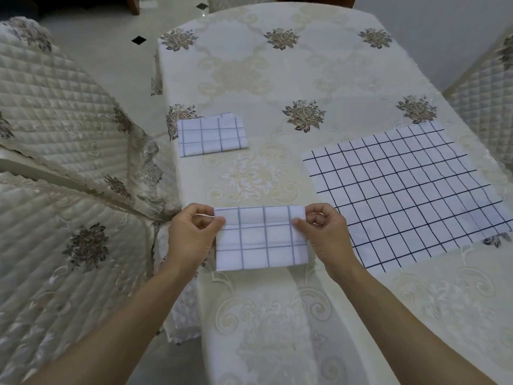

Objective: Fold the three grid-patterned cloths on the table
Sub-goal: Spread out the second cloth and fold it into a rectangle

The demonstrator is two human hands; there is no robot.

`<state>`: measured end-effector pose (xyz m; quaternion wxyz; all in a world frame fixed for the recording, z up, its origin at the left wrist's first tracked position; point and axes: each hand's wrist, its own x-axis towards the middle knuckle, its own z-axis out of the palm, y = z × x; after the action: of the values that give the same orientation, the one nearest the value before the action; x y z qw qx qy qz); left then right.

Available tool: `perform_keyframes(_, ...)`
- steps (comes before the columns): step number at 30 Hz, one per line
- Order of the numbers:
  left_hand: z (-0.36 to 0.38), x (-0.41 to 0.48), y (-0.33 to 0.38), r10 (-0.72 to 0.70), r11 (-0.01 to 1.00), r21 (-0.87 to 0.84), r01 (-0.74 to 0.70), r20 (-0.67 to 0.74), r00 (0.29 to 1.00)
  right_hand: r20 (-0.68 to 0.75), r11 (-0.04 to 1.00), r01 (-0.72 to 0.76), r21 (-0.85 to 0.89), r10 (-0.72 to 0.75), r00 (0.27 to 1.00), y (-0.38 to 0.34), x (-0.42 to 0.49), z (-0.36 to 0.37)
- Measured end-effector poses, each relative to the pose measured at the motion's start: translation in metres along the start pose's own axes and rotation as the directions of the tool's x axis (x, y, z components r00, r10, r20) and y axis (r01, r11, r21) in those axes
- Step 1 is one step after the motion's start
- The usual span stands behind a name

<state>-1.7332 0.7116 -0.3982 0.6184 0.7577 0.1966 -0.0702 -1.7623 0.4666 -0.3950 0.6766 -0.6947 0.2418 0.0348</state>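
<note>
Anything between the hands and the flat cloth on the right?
Nothing visible. The flat cloth lies spread open just right of the right hand, with only bare tablecloth around it. Both hands are occupied, though: the left hand and the right pinch the folded cloth. The other folded cloth sits far left, clear.

Setting: a home dining room. Under my fingers is a rounded table dressed in a cream damask tablecloth (319,79) embroidered with brown-grey flower sprays. To the left of my fingers stand two chairs in quilted cream slipcovers (55,101) with lace edging and the same flower motif. Another such quilted chair cover (483,87) sits beyond them to the right. Past the table's far-left edge, the floor is pale glossy tile with small black diamond insets (138,39).
</note>
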Motion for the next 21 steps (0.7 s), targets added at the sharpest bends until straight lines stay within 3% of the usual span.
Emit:
perform_keyframes(6,0.005,0.007,-0.008,0.104,0.945,0.315,-0.089,-0.03,0.994,-0.066,0.959,0.047,-0.279,-0.068,0.995,0.019,0.014,0.002)
perform_keyframes(14,0.014,0.024,-0.026,0.262,0.792,0.559,-0.246,0.052,0.964,-0.028,0.866,0.104,-0.489,-0.135,0.99,0.028,0.025,0.009)
perform_keyframes(17,0.014,0.031,-0.038,0.381,0.696,0.617,-0.366,0.114,0.917,0.001,0.81,0.134,-0.571,-0.162,0.987,0.029,0.028,0.012)
perform_keyframes(21,0.013,0.039,-0.049,0.535,0.489,0.724,-0.486,0.19,0.823,0.029,0.748,0.201,-0.632,-0.236,0.971,0.035,0.032,0.015)
